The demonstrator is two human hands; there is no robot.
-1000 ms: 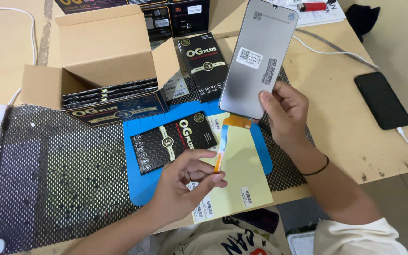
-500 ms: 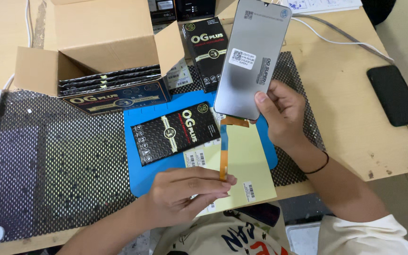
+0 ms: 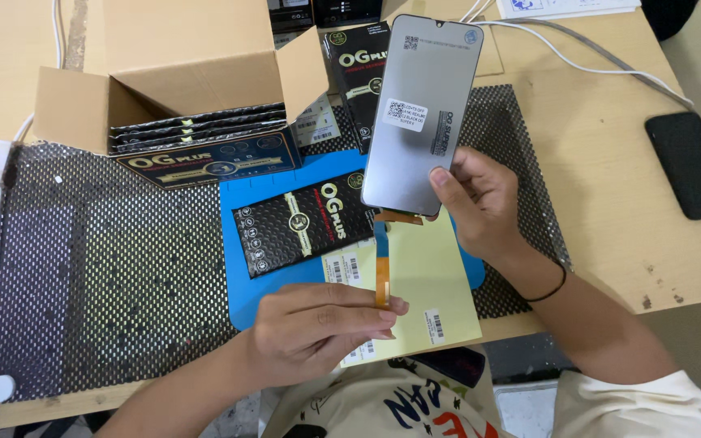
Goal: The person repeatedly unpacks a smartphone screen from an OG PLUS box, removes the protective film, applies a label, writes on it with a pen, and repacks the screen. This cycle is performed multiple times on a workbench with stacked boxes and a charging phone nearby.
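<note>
Since a moment ago the left hand has slid down the orange flex ribbon, apparently pinching its tip, while the right hand grips the grey phone screen panel upright above the blue mat.

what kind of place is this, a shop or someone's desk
Probably a phone repair or parts workbench. The right hand holds a bare phone screen panel, the left hand pinches its orange flex cable, and a cardboard box holds stacked black parts packages over a blue work mat.
</note>
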